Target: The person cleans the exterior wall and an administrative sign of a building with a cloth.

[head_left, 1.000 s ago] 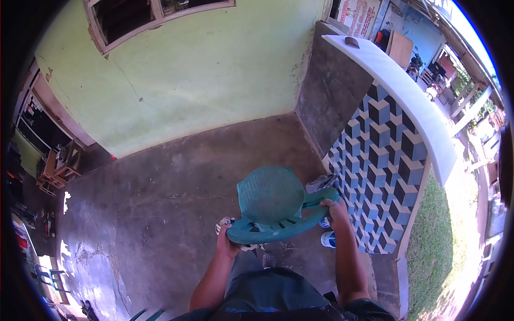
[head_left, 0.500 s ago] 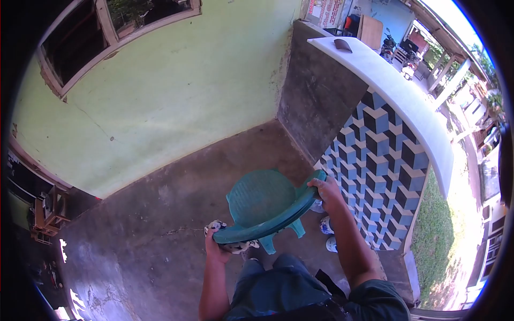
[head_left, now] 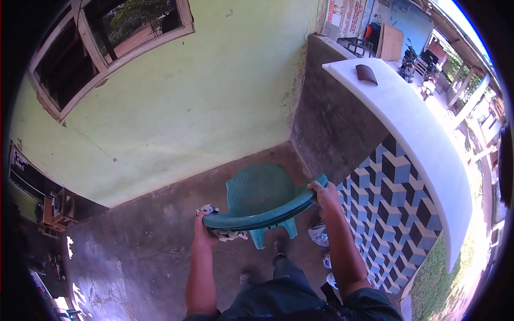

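Cloth (head_left: pixel 227 234) half-hid by chair (head_left: pixel 262 195); poster (head_left: pixel 350 13) illeg.

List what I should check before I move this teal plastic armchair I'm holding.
1. Left hand grip on the teal plastic armchair rim: ok, but a white patterned rag is bunched under it.
2. Right hand grip on the rim's other end: ok.
3. Chair legs off the grey concrete floor: cannot tell.
4. Floor toward the pale green wall: ok where visible, nothing lying there.
5. Shoes beside the blue cube-patterned tiled wall, near your feet: not ok, trip risk.
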### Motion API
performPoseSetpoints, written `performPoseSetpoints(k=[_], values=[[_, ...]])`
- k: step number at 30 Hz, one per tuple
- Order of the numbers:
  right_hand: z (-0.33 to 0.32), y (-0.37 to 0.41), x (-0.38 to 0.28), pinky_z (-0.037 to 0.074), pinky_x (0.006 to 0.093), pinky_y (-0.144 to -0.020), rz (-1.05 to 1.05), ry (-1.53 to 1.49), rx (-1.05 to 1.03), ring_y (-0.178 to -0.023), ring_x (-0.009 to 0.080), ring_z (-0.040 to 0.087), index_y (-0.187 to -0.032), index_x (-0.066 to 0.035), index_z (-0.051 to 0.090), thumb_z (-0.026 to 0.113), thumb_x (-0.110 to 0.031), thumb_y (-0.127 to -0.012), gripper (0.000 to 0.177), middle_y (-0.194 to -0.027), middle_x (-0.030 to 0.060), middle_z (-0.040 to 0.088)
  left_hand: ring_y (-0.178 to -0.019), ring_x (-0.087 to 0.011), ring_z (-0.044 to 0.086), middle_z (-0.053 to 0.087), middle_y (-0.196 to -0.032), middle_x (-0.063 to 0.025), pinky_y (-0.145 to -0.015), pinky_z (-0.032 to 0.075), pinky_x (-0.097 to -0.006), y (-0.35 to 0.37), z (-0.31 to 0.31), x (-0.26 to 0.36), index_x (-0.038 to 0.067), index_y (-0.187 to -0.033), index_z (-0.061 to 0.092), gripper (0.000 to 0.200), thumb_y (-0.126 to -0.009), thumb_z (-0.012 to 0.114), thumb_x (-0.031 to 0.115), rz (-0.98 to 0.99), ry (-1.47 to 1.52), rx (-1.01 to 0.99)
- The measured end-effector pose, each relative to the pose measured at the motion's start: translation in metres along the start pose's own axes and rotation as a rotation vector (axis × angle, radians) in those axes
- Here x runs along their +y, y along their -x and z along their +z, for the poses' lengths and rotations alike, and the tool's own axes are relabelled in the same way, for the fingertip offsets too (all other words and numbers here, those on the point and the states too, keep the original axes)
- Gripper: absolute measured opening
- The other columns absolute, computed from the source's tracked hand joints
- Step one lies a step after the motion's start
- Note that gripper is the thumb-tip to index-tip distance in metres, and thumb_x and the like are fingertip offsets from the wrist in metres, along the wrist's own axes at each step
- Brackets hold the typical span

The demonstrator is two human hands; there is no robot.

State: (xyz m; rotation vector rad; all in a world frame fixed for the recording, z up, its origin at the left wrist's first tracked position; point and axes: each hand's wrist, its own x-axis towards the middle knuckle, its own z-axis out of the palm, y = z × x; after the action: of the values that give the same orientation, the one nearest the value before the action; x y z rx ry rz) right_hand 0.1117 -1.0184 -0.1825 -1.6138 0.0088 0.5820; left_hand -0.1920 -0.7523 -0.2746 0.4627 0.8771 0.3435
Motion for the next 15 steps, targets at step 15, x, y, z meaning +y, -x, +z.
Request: performPoseSetpoints(k=[15], values=[[-0.043, -0.16, 0.04, 0.056, 0.0341, -0.085, 0.123, -0.142, 0.077, -0.101, 0.019, 0.066, -0.126, -0.006, 0.061, 0.08, -0.02, -0.085, 0.048, -0.114, 0.0057, 0.066, -0.121, -0.0372, 0.063, 0.066, -0.131, -0.0129, -0.108, 0.048, -0.055, -0.162, 0.087, -0.033, 0.011, -0.133, 0.06, 0.057, -0.085, 0.065, 0.043, 0.114, -0.075, 0.025]])
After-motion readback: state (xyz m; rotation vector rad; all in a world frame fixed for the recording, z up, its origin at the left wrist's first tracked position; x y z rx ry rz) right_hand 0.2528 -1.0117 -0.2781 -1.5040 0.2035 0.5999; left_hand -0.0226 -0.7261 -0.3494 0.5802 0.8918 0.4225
